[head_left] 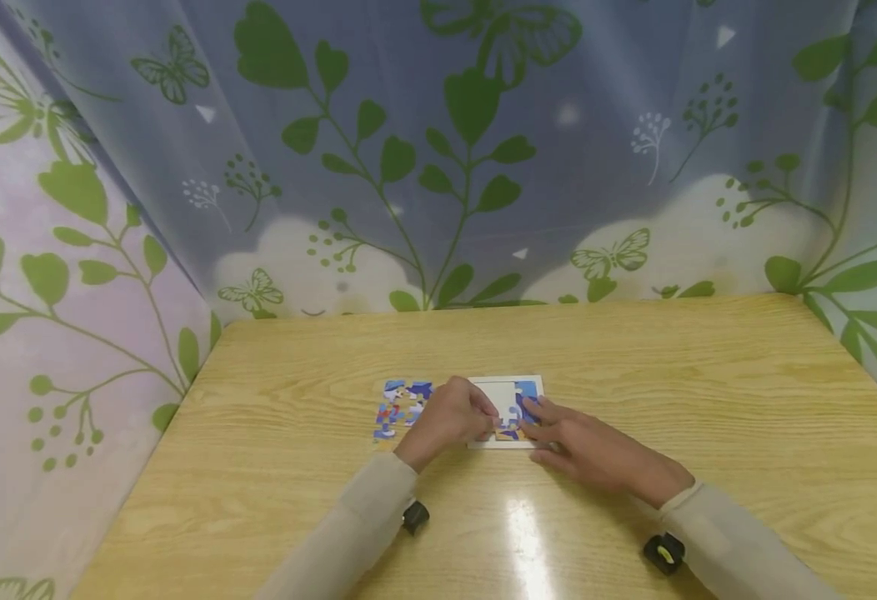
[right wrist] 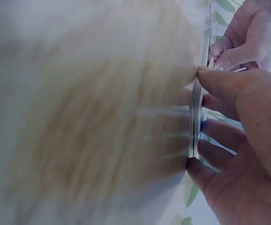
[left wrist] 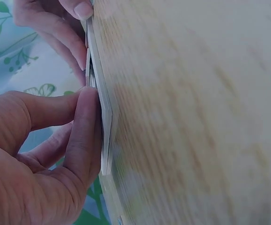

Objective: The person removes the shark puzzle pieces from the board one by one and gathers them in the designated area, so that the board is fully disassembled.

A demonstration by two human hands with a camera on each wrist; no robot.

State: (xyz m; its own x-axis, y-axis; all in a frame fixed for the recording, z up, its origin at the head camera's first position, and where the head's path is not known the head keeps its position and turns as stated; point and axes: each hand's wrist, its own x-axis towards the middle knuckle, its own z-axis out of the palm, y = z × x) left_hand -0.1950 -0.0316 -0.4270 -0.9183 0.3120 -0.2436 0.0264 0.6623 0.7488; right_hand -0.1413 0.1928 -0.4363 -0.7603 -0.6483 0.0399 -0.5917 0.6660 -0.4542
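Note:
A white-bordered jigsaw puzzle tray lies on the table, partly filled with blue and orange pieces along its right and lower sides. My left hand is over the tray's left part, thumb and forefinger pinching a small puzzle piece, mostly hidden by the fingers. At the tray's right side, my right hand rests with spread fingers on the fitted pieces and the border. In the right wrist view its thumb touches the tray's near edge. Left of the tray lies a patch of loose puzzle pieces, partly behind my left hand.
The wood-grain table stretches around the puzzle. Behind it hangs a blue curtain with leaves and butterflies, and similar patterned cloth borders the left side. A black wrist device sits at my left sleeve, another at the right.

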